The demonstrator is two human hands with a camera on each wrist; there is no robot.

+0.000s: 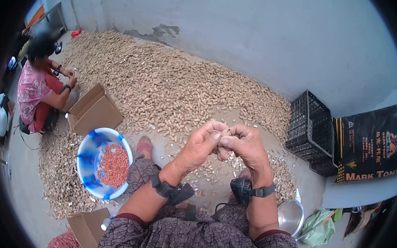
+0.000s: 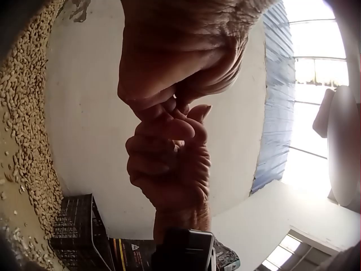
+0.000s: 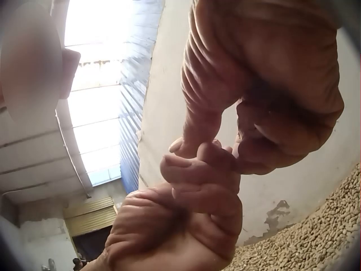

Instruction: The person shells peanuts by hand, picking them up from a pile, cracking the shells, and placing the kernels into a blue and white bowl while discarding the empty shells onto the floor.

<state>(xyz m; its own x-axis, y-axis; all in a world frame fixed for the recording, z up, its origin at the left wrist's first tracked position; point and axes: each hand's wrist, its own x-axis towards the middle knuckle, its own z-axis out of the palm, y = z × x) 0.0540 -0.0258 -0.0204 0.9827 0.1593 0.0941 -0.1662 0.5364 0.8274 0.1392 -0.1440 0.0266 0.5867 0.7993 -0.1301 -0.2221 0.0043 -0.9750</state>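
Note:
Both hands meet in front of the body in the head view, fingertips together. Between them is a peanut in its shell (image 1: 226, 132), mostly covered by the fingers. My left hand (image 1: 200, 142) pinches it from the left with thumb and curled fingers. From the other side my right hand (image 1: 249, 146) pinches it too, its thumb pressed close to the left thumb. The wrist views show the fingers of the two hands interlocked and hide most of the peanut. Beyond the hands a large heap of unshelled peanuts (image 1: 165, 82) spreads along the wall.
A blue-and-white basin (image 1: 85, 163) holding red shelled peanuts (image 1: 113, 165) stands left of my leg. Near it are a cardboard box (image 1: 97, 110) and scattered shells (image 1: 56, 175). Black crates (image 1: 309, 129) and a metal bowl (image 1: 290, 216) stand at right. Another person (image 1: 43, 86) sits at left.

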